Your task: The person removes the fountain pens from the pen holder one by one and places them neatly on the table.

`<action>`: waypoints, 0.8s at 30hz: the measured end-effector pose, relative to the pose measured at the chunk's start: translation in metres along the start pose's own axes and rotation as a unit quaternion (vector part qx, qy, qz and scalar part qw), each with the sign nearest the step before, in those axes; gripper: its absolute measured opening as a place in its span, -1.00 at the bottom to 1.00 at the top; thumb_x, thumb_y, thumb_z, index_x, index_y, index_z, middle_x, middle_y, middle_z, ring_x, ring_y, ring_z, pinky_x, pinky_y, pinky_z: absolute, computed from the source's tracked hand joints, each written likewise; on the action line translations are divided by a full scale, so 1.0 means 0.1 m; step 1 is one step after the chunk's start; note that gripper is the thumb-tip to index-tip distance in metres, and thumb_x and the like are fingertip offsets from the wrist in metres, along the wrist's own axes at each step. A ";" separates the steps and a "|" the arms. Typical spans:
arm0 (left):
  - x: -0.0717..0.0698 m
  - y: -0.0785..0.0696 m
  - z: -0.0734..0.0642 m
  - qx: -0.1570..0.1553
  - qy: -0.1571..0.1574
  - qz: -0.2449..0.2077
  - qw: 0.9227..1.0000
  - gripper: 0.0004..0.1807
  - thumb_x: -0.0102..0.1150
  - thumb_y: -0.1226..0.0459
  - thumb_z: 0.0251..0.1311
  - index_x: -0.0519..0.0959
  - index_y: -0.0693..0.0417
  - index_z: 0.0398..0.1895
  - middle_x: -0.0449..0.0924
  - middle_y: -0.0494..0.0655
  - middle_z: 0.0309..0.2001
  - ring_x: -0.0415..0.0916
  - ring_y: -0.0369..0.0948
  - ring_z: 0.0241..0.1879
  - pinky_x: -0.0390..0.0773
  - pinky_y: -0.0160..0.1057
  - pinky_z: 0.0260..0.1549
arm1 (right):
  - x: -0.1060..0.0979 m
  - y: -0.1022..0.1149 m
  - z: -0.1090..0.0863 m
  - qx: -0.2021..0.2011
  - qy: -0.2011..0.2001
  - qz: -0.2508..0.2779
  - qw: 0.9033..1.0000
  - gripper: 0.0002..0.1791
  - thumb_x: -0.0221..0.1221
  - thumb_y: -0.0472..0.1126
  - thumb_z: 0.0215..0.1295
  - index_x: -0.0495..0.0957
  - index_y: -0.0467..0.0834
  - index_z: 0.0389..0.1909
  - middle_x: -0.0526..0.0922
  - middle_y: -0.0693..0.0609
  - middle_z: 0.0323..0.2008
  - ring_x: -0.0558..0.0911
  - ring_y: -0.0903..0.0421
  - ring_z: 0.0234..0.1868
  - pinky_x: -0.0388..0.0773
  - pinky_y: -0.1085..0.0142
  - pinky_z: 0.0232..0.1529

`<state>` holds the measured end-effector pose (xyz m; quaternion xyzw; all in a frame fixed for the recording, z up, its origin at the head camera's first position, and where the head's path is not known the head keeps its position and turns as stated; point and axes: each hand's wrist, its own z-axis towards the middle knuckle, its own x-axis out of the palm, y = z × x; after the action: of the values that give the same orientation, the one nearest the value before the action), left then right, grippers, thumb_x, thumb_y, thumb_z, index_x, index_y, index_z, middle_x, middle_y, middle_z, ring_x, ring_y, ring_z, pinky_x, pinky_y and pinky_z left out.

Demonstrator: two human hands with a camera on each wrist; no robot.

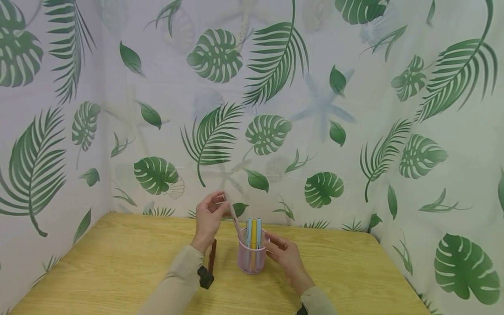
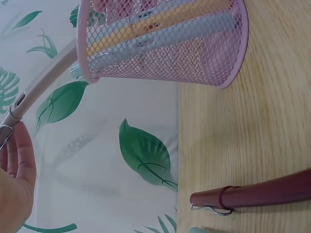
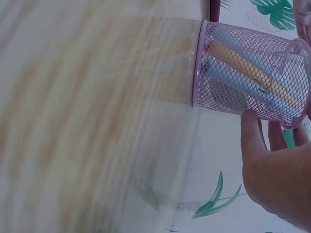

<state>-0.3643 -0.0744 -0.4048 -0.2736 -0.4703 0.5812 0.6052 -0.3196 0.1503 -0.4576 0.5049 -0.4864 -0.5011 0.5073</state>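
Observation:
A pink mesh pen holder (image 1: 252, 262) stands upright on the table, with two light-blue pens (image 1: 258, 232) and a yellow pen (image 1: 253, 232) inside. My left hand (image 1: 210, 214) pinches the upper end of a pale pen (image 2: 46, 80), which has a metal clip. This pen slants, its lower end inside the holder's rim at the left. From the right, my right hand (image 1: 285, 256) holds the holder, thumb against the mesh and fingers close to the rim (image 3: 291, 121). Left of the holder, a dark red pen (image 2: 262, 194) with a metal clip lies on the table.
The wooden table (image 1: 334, 262) carries the holder near its middle. Leaf-patterned cloth (image 1: 275, 175) hangs behind the table and along both sides. A black wrist strap piece (image 1: 205, 278) shows at the left sleeve, overlapping the near end of the red pen.

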 end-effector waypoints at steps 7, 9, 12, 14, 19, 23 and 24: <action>-0.04 -0.04 0.02 0.004 -0.012 -0.016 1.000 -0.61 0.27 0.50 0.17 0.58 0.19 0.10 0.58 0.35 -0.02 0.66 -0.27 -0.27 0.72 -0.21 -0.32 | 0.01 0.02 -0.03 -0.005 0.004 -0.002 1.000 -0.48 0.23 -0.16 0.35 0.45 -0.29 0.26 0.45 -0.26 0.30 0.54 -0.08 0.23 0.54 0.10 0.17; -0.06 -0.04 0.02 0.005 -0.016 -0.011 1.000 -0.60 0.27 0.50 0.17 0.58 0.19 0.10 0.61 0.30 -0.05 0.67 -0.27 -0.28 0.71 -0.25 -0.34 | 0.01 0.02 -0.03 -0.004 0.004 0.001 1.000 -0.48 0.24 -0.16 0.35 0.46 -0.30 0.26 0.45 -0.26 0.30 0.54 -0.07 0.23 0.54 0.10 0.17; -0.10 -0.03 0.02 0.009 -0.016 -0.005 1.000 -0.60 0.28 0.50 0.16 0.58 0.21 0.10 0.64 0.20 -0.09 0.67 -0.25 -0.28 0.71 -0.25 -0.33 | 0.00 0.01 -0.01 -0.001 0.002 0.003 1.000 -0.49 0.24 -0.17 0.34 0.46 -0.29 0.25 0.46 -0.25 0.30 0.55 -0.06 0.23 0.55 0.10 0.16; -0.12 -0.03 0.02 0.008 -0.015 0.001 1.000 -0.59 0.28 0.49 0.16 0.57 0.20 0.11 0.65 0.17 -0.09 0.67 -0.24 -0.26 0.71 -0.24 -0.31 | 0.00 0.00 0.00 0.000 0.001 0.004 1.000 -0.49 0.24 -0.17 0.34 0.47 -0.28 0.25 0.46 -0.24 0.29 0.55 -0.06 0.22 0.55 0.11 0.16; -0.18 -0.03 0.02 -0.002 -0.007 0.013 1.000 -0.59 0.28 0.47 0.18 0.57 0.17 0.12 0.63 0.19 -0.07 0.68 -0.08 -0.17 0.71 -0.25 -0.29 | -0.01 -0.01 0.01 -0.002 0.000 0.005 1.000 -0.50 0.25 -0.17 0.34 0.48 -0.28 0.24 0.47 -0.23 0.29 0.55 -0.07 0.23 0.57 0.12 0.14; -0.24 -0.04 0.02 -0.017 0.003 0.013 1.000 -0.59 0.26 0.48 0.20 0.56 0.18 0.14 0.60 0.28 -0.03 0.65 0.04 -0.10 0.71 -0.23 -0.28 | 0.00 -0.01 0.00 -0.004 0.000 0.000 1.000 -0.49 0.24 -0.18 0.34 0.47 -0.29 0.25 0.46 -0.25 0.30 0.55 -0.09 0.23 0.56 0.10 0.14; -0.26 -0.04 0.01 -0.018 0.006 0.013 1.000 -0.59 0.26 0.48 0.20 0.56 0.18 0.14 0.59 0.31 -0.02 0.65 0.06 -0.09 0.71 -0.22 -0.28 | 0.00 -0.01 -0.01 -0.004 0.000 0.001 1.000 -0.49 0.24 -0.18 0.34 0.47 -0.30 0.25 0.46 -0.25 0.30 0.55 -0.08 0.22 0.56 0.09 0.15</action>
<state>-0.3607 -0.1005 -0.4073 -0.2940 -0.4737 0.5789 0.5950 -0.3186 0.1503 -0.4585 0.5024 -0.4851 -0.5022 0.5100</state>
